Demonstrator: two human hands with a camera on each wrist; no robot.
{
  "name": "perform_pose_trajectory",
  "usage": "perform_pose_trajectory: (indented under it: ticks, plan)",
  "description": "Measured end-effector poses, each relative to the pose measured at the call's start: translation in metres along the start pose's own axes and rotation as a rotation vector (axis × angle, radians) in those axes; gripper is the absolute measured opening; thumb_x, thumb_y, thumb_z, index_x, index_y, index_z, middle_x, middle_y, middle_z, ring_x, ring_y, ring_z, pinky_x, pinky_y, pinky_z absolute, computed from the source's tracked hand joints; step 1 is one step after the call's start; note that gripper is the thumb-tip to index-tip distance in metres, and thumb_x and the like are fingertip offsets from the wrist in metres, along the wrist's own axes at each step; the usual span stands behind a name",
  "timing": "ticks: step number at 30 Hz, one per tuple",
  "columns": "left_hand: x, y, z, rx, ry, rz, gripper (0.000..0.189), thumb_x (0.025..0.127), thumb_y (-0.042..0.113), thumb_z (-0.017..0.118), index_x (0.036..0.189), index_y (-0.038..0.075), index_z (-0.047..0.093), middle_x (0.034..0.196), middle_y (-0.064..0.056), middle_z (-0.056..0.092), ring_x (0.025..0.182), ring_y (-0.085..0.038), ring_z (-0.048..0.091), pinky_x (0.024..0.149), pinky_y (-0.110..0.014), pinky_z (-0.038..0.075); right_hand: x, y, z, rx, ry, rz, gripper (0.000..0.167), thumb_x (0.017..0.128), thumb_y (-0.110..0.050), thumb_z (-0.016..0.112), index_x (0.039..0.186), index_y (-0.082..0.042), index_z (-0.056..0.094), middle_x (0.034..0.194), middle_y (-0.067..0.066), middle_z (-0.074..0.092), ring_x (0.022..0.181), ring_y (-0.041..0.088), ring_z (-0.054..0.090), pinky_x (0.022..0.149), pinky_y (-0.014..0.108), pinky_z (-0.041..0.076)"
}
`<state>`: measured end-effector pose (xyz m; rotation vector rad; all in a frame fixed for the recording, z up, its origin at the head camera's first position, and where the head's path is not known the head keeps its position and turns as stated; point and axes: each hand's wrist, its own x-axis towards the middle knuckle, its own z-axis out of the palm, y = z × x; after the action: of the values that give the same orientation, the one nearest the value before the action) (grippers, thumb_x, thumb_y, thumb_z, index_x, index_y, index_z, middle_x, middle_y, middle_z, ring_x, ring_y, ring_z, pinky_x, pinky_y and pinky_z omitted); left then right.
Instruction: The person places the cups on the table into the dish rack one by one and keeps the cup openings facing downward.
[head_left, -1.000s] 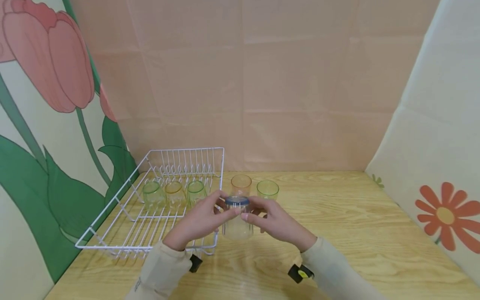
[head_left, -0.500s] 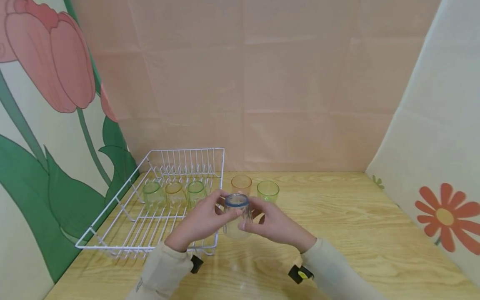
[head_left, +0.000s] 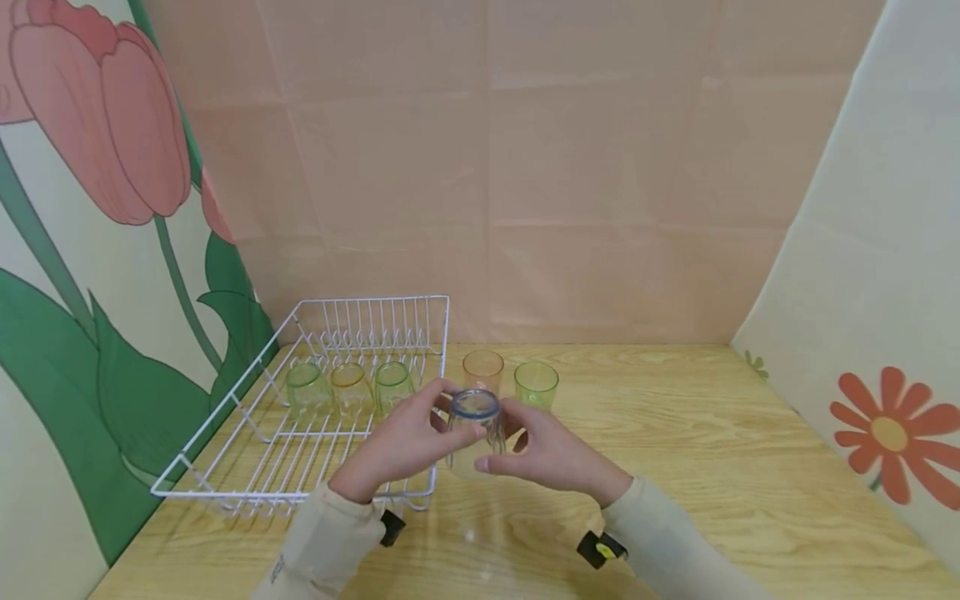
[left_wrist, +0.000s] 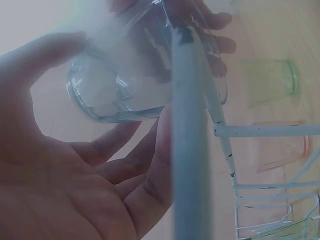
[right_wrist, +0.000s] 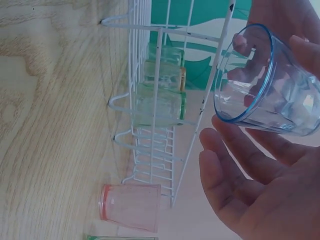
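A clear blue-tinted drinking glass [head_left: 476, 442] hangs above the table, its thick blue base up and its wide rim down. My left hand [head_left: 411, 429] grips it from the left, thumb across the near side and fingers behind. On the other side my right hand [head_left: 546, 442] holds it too, thumb low on the near wall and index finger up by the base. In the right wrist view the blue rim of the glass [right_wrist: 295, 100] faces the table, right fingertips close by it. Beyond the hands an orange-pink glass [head_left: 482, 371] and a green glass [head_left: 536, 385] stand upright.
A white wire dish rack [head_left: 292, 492] is at the left, its right side close beside my left hand. In it a green glass [head_left: 306, 392], an amber glass [head_left: 351, 392] and another green glass [head_left: 392, 385] stand upside down in a row. A pink cloth backdrop [head_left: 600, 208] rises behind the table.
The glass has tilted slightly, showing more of its base. My right thumb has slid down along its near side, away from the base. The left hand has hardly moved.
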<state>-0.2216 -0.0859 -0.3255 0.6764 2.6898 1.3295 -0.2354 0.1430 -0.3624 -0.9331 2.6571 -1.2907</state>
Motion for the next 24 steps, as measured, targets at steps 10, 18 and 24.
perform_pose_trajectory:
  ticks: [10,18,24]
  plan:
    - [-0.001,-0.001,-0.002,0.005,-0.037,0.026,0.052,0.085,0.048,0.076,0.123,0.019,0.056,0.103,0.003,0.066,0.084,-0.017,0.063,0.065,-0.035,0.053,-0.001,0.000,-0.001,0.028,-0.055,-0.030,0.050,0.086,-0.041,0.077,0.129,-0.024,0.059,0.103,-0.010,0.065,0.095,0.015,0.061,0.085,0.046,0.052]
    - [-0.003,-0.001,-0.004,0.012,-0.043,0.025,0.057,0.085,0.050,0.075,0.126,0.015,0.058,0.107,0.002,0.066,0.088,-0.017,0.063,0.068,-0.035,0.053,-0.001,0.002,0.002,0.027,-0.067,-0.004,0.053,0.085,-0.043,0.078,0.131,-0.027,0.057,0.105,-0.009,0.064,0.097,0.018,0.060,0.083,0.040,0.053]
    - [-0.003,-0.002,-0.011,0.001,-0.025,0.003,0.058,0.085,0.047,0.077,0.127,0.013,0.057,0.109,-0.001,0.065,0.092,-0.020,0.062,0.068,-0.033,0.054,-0.002,0.007,0.002,0.011,-0.087,0.006,0.056,0.086,-0.043,0.077,0.133,-0.021,0.057,0.111,0.001,0.066,0.098,0.020,0.063,0.082,0.035,0.052]
